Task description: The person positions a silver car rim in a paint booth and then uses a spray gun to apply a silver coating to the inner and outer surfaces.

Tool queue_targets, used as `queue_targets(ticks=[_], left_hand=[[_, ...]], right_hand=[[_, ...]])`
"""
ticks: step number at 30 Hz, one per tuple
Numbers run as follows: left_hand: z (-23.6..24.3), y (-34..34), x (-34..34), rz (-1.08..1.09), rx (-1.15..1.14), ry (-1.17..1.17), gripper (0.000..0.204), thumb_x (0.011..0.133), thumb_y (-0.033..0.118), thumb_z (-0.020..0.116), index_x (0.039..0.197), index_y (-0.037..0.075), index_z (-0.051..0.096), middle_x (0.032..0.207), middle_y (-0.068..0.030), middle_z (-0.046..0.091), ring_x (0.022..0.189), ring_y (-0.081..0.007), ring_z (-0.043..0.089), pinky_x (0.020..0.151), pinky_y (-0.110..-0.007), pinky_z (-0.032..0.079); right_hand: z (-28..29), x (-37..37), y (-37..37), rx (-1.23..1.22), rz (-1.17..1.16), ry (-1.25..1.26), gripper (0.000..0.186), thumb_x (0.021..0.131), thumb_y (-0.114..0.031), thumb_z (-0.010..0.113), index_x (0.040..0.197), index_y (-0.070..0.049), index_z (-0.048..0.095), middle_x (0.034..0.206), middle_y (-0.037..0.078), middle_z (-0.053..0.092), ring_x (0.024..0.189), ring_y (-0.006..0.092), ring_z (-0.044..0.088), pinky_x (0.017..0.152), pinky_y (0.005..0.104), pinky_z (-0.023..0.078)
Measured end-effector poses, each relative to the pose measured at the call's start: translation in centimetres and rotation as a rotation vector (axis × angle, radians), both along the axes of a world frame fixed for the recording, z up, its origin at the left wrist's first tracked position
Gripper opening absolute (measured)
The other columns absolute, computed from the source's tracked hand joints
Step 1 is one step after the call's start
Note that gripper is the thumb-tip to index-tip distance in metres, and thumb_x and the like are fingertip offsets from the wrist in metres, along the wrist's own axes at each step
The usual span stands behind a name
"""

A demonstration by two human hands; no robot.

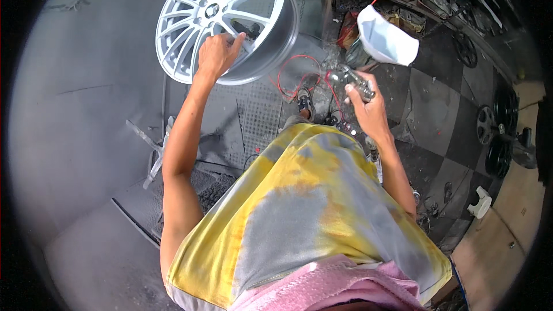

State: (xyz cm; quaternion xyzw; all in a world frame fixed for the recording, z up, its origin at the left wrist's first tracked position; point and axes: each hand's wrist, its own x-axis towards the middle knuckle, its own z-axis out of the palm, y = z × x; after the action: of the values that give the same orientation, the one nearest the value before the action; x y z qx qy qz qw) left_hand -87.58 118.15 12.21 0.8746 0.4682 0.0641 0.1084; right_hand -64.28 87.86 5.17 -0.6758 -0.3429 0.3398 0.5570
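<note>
A silver-white multi-spoke alloy wheel [253, 14] is raised and tilted at the upper middle, its spoked face toward the left. My left hand [220, 55] is closed at the wheel's near lower part, with its fingers curled over the spokes; the fingertips are partly hidden. To the right of the wheel and apart from it, my right hand [370, 103] grips a metal spray gun [351, 80]. The gun's red-ringed nozzle points left toward the wheel, and a faint haze hangs before it. Past that hand is a white, open-topped container [389, 37]; whether it joins the gun is unclear.
A red hose [299, 60] loops over the floor near my shoe [305, 101]. Cluttered shelves [426, 0] stand at the upper right. Dark wheels [501, 126] line the right side. A dusty metal stand [154, 150] is at the left, before a grey wall [75, 109].
</note>
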Motion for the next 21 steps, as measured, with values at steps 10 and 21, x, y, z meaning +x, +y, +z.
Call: queue_targets(ticks=[10, 21], left_hand=[[-2.4, 3.3, -4.5, 0.185, 0.009, 0.128, 0.050, 0.091, 0.043, 0.073, 0.071, -0.003, 0.073, 0.062, -0.0151, 0.070, 0.059, -0.0292, 0.071, 0.067, -0.042, 0.057], [-0.1, 4.9, -5.1, 0.327, -0.134, 0.243, 0.043, 0.084, 0.041, 0.081, 0.080, -0.002, 0.076, 0.073, -0.0155, 0.075, 0.078, -0.0317, 0.075, 0.081, -0.043, 0.058]], right_hand=[[3.7, 4.4, 1.0, 0.075, -0.236, -0.138, 0.035, 0.100, -0.021, 0.068, 0.131, -0.006, 0.060, 0.090, 0.004, 0.069, 0.079, 0.0098, 0.064, 0.073, 0.0288, 0.052], [4.9, 0.1, -1.0, 0.004, 0.134, 0.065, 0.036, 0.100, -0.017, 0.067, 0.132, -0.004, 0.057, 0.094, 0.006, 0.070, 0.079, 0.0099, 0.066, 0.072, 0.0293, 0.053]])
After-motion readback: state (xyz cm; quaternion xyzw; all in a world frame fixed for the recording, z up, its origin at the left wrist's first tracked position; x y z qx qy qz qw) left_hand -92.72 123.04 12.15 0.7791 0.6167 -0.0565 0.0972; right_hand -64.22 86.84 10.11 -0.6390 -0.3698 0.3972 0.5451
